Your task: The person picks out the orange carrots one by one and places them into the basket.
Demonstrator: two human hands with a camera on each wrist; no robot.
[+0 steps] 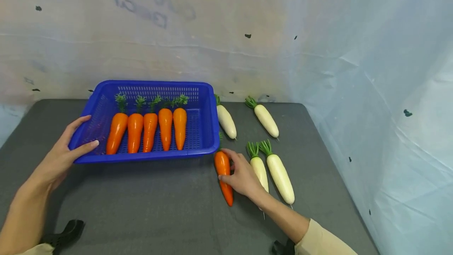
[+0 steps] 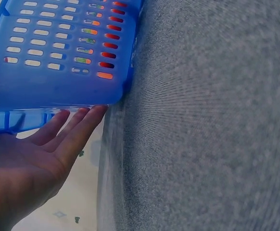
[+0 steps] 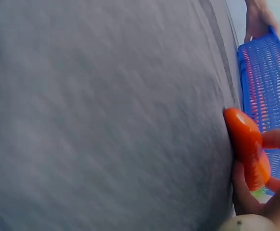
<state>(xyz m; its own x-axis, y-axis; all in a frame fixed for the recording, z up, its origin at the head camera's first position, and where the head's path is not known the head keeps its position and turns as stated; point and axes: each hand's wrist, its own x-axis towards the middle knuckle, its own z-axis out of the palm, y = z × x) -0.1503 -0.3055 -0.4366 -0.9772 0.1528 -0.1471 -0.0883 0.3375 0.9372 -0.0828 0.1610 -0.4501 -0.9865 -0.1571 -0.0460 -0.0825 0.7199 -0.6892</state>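
My left hand [image 1: 58,160] holds the left end of a blue plastic basket [image 1: 148,157], thumb over the rim. From the left wrist view, its other fingers [image 2: 80,137] meet the basket's outer wall [image 2: 53,89]. Inside lie several orange carrots [image 1: 135,133] in a row, green tops toward the back. Just off the basket's front right corner, my right hand [image 1: 244,176] pinches another carrot [image 1: 222,163] between thumb and fingers. That carrot [image 3: 243,132] is at the table surface in the right wrist view; its top is partly hidden by the basket.
Several white radishes with green stems are on the grey table [image 1: 152,204], right of the basket. A back pair includes one radish [image 1: 267,121] farther right; a front radish [image 1: 280,178] lies beside one partly under my right wrist. Plastic sheeting [image 1: 212,19] hangs behind and right.
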